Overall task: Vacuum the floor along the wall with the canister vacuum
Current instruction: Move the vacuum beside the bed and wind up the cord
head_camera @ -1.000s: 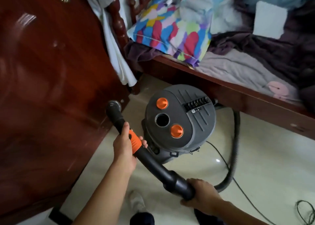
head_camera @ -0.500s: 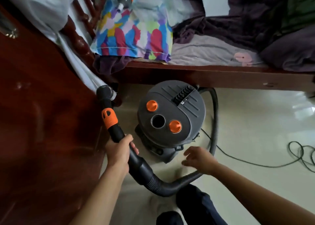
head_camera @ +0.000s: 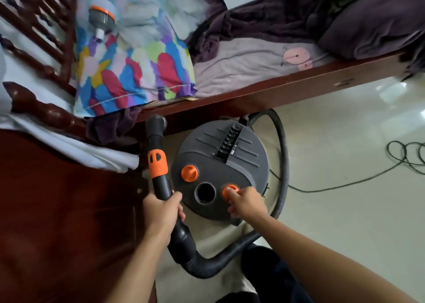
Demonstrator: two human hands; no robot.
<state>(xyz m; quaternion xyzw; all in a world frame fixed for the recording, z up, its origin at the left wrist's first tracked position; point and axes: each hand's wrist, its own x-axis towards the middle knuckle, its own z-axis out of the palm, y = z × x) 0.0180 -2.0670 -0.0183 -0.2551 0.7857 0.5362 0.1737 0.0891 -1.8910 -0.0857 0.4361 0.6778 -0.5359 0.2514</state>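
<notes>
A round grey canister vacuum (head_camera: 236, 155) stands on the pale floor beside the bed frame, with two orange knobs and an open hole on its lid. My left hand (head_camera: 162, 212) grips the black wand (head_camera: 156, 151), which has an orange collar; its open end points at the bed rail. My right hand (head_camera: 246, 202) rests on the lid, fingers pinching the right orange knob (head_camera: 228, 191). The black ribbed hose (head_camera: 284, 164) loops from the wand behind my arms and around the canister's right side.
A dark red wooden door or cabinet (head_camera: 59, 222) fills the left. The wooden bed frame (head_camera: 299, 86) carries a colourful pillow (head_camera: 135, 66) and purple blankets. A thin black power cord (head_camera: 368, 178) lies coiled on the tiled floor at right. My leg shows at bottom.
My right hand let go of the hose and moved up onto the canister's right orange knob. My left hand slid down the wand below the orange collar. The view swung right.
</notes>
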